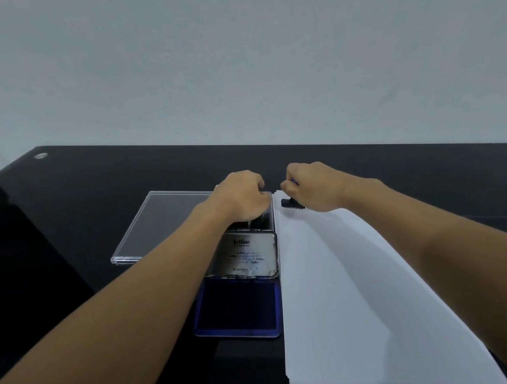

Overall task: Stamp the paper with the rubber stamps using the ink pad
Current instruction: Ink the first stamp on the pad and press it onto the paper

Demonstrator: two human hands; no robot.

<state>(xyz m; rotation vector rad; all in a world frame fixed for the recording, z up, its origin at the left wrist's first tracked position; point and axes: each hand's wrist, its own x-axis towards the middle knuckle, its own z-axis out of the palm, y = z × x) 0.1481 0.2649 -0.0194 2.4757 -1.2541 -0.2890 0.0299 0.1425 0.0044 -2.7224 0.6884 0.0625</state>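
Observation:
A stack of white paper [352,291] lies on the right of the black table. My right hand [315,189] grips a black rubber stamp [291,203], whose base sits on the paper's far left corner. To the left of the paper lies the ink pad [237,307], open, with its blue pad showing and its metal lid [247,257] raised behind it. My left hand [242,198] reaches beyond that lid into a clear stamp case [257,221] with dark shapes in it. Its fingers curl downward and are hidden, so what they hold is unclear.
A clear plastic cover [161,224] lies flat to the left of the stamp case. The black table [88,191] ends at a pale wall behind. A dark object [8,267] stands at the left edge.

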